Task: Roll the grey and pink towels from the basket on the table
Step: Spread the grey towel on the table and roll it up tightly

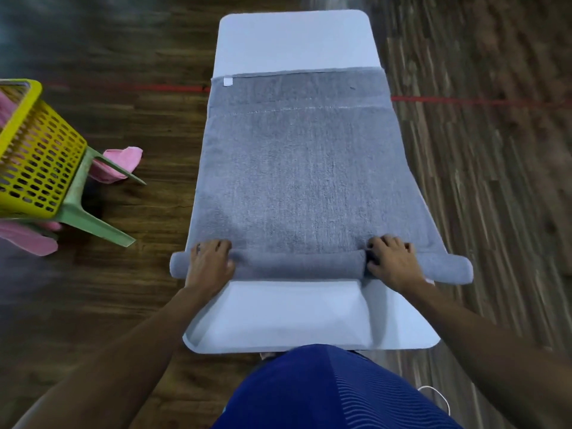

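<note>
A grey towel point(303, 168) lies spread lengthwise over the white table point(294, 41), hanging a little past both side edges. Its near end is wound into a thin roll point(297, 266) across the table. My left hand point(210, 263) grips the roll near its left end, fingers curled over the top. My right hand point(391, 261) grips it right of the middle, fingers curled over it too. The yellow basket point(34, 159) sits at the far left with a pink towel point(4, 106) showing inside it.
The basket rests on a green plastic stool point(93, 218) beside the table. Pink towels lie on the wooden floor near it point(119, 165) and under it point(31, 239). A red line point(464, 102) crosses the floor. A white cable point(436, 394) lies by my right leg.
</note>
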### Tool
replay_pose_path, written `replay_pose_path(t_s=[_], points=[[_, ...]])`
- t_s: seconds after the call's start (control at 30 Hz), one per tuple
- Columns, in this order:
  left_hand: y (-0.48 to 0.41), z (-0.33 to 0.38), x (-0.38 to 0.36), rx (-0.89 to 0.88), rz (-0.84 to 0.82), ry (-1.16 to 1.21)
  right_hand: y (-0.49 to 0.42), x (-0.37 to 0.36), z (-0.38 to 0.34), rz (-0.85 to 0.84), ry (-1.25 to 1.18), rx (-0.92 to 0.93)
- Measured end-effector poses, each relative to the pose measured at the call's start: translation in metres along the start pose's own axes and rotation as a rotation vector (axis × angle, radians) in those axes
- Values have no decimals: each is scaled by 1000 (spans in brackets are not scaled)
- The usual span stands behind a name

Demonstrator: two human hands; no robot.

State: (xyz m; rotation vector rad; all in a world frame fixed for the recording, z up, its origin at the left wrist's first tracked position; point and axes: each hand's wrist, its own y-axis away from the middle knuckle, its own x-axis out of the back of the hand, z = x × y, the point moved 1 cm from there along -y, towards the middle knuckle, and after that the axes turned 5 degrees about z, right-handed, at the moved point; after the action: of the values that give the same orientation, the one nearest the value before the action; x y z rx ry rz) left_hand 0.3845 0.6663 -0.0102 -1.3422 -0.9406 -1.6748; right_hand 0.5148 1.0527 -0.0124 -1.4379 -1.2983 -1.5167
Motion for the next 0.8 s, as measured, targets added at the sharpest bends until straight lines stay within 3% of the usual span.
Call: replay_pose_path(t_s=[0.1,0.2,0.3,0.43,0.67,0.8], points=[[3,1,-5,58,123,94,6,-7,-1,209,-52,43],[12,8,-15,23,76,152,16,-13,-6,167,-18,58],[18,7,-22,-41,-30,21,22,-18,-6,102,39,99],[11,4,-19,-15,-10,4,12,-16,-4,142,17,58],[17,-3,-9,-48,37,-48,8,-5,-11,-15,-116,65],[34,-9,-12,-45,51,-72,11,-14,-20,-16,-214,61]])
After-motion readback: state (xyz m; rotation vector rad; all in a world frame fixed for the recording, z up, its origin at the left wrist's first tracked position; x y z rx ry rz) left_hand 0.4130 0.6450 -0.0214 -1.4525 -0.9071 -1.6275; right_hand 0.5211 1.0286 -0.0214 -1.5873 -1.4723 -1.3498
